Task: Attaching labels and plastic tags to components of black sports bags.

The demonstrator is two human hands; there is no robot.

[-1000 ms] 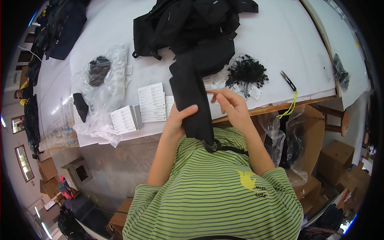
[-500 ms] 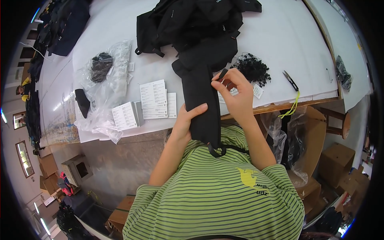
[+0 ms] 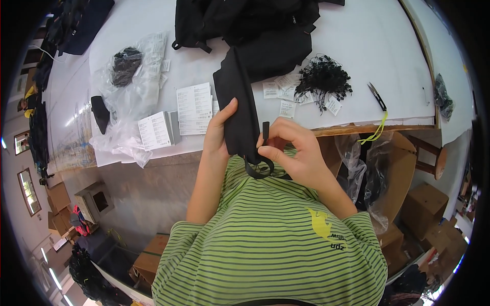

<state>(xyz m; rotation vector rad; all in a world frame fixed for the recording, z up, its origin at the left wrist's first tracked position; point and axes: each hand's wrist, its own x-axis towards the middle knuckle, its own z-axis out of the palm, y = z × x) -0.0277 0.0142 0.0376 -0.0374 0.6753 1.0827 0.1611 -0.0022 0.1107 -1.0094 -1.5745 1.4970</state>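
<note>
A left hand (image 3: pixel 219 133) clasps a long, narrow black fabric pouch (image 3: pixel 238 104), its thumb lying along the upper face. The right hand (image 3: pixel 293 150), at the pouch's four o'clock edge, pinches a flat black pull tab (image 3: pixel 266 130) between thumb and fingers. A black webbing loop (image 3: pixel 259 174) hangs at the pouch's five o'clock end.

Around the pouch on the white-covered table (image 3: pixel 380 46): heaped black fabric bags (image 3: pixel 245 28) at twelve, tangled thin black cords (image 3: pixel 324 79) at two, dark-handled thread snips (image 3: pixel 377 96) toward three, stacked white printed cards (image 3: pixel 157 131) at eight.
</note>
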